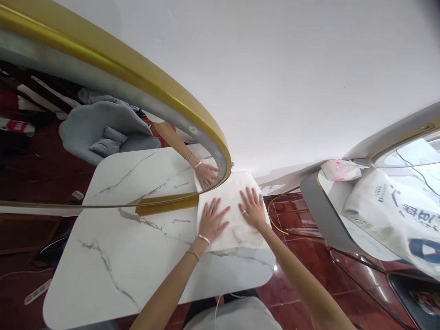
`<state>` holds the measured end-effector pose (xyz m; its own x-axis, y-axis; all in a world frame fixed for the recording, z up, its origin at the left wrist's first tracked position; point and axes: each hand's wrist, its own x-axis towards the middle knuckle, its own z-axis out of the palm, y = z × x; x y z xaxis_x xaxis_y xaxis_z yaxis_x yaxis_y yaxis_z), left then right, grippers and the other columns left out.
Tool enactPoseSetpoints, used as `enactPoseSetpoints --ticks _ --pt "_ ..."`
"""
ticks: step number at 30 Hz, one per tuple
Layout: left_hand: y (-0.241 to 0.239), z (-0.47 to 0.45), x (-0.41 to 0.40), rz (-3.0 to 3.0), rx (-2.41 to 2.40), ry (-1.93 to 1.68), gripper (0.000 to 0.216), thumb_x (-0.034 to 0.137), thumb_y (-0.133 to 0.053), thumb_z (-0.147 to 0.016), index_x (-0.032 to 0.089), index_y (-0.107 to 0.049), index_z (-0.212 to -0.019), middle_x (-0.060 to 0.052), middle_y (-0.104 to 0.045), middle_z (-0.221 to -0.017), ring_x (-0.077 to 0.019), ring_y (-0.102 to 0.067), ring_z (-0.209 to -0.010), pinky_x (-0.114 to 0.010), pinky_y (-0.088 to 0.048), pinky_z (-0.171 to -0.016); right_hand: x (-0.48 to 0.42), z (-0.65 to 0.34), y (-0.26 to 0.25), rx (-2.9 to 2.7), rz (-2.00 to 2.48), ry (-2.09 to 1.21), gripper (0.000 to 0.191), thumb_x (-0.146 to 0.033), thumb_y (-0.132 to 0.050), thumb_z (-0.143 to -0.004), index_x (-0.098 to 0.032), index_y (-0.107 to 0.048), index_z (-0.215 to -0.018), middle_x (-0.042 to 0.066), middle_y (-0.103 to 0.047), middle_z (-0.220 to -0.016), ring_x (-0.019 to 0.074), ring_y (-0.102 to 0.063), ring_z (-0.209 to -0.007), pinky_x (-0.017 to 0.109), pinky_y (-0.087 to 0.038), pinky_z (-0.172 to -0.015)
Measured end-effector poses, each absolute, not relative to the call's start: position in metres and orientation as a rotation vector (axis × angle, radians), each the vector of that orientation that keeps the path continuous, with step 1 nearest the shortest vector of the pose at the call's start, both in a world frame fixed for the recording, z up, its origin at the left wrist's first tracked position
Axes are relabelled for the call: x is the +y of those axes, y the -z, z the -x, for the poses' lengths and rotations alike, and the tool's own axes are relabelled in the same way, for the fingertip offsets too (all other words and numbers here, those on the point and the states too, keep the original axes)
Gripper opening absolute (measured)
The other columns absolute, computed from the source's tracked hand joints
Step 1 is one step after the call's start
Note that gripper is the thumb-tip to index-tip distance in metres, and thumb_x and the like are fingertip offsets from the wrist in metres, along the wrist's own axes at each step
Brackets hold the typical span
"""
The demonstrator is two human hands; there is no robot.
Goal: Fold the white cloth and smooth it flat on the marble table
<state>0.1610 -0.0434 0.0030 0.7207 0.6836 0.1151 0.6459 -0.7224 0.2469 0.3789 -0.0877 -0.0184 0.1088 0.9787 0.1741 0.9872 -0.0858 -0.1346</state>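
Note:
A white cloth (233,197) lies spread out at the right end of the white marble-patterned table (113,256), up against the wall. My left hand (212,221) rests flat on the cloth's left part, fingers apart, with bracelets at the wrist. On its right part lies my right hand (252,208), palm down and fingers spread, a ring on one finger. Neither hand grips the cloth.
A gold-framed mirror (192,105) stands on the table at the left, reflecting a grey chair and one hand. To the right, a second table (333,215) bears a printed white bag (388,206) and a pink-white packet (340,170). Red tiles (302,266) cover the floor.

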Motion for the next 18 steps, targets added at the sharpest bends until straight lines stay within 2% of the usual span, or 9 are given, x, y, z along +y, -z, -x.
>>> enactPoseSetpoints --ticks 3,7,14,18 --pt "-0.003 -0.163 -0.035 -2.704 1.142 -0.307 0.051 0.046 -0.047 -0.092 0.038 -0.039 -0.142 -0.005 -0.022 -0.158 -0.0275 -0.021 -0.145 -0.051 -0.014 -0.116 -0.072 -0.381 0.02 -1.953 2.137 0.054 0.059 -0.039 -0.034 -0.099 -0.028 -0.013 -0.152 0.005 -0.016 -0.158 0.0275 -0.009 -0.147 0.054 -0.017 -0.115" --pt "-0.003 -0.149 -0.065 -2.706 1.137 -0.309 0.06 0.05 -0.053 -0.087 0.036 -0.038 -0.143 -0.006 -0.018 -0.159 -0.0302 -0.021 -0.144 -0.051 -0.013 -0.116 -0.113 -0.375 0.014 -2.049 2.024 0.041 0.062 -0.043 -0.037 -0.098 -0.027 -0.014 -0.153 0.006 -0.014 -0.159 0.0279 -0.011 -0.146 0.053 -0.016 -0.115" --pt "-0.004 -0.116 -0.152 -2.77 1.044 -0.255 0.064 0.051 -0.051 -0.088 0.035 -0.031 -0.147 -0.007 -0.021 -0.158 -0.0307 -0.022 -0.144 -0.05 -0.008 -0.116 -0.242 -0.342 0.003 -2.196 1.894 -0.094 0.084 -0.069 -0.05 -0.081 -0.03 -0.023 -0.151 0.011 -0.009 -0.159 0.0421 -0.011 -0.143 0.065 -0.014 -0.11" --pt "-0.004 -0.105 -0.167 -2.8 1.018 -0.247 0.063 0.053 -0.048 -0.09 0.036 -0.029 -0.147 -0.007 -0.023 -0.157 -0.0283 -0.024 -0.143 -0.047 -0.007 -0.116 -0.265 -0.322 0.004 -2.163 1.949 -0.077 0.089 -0.074 -0.051 -0.077 -0.032 -0.024 -0.15 0.012 -0.008 -0.159 0.046 -0.012 -0.142 0.07 -0.012 -0.107"
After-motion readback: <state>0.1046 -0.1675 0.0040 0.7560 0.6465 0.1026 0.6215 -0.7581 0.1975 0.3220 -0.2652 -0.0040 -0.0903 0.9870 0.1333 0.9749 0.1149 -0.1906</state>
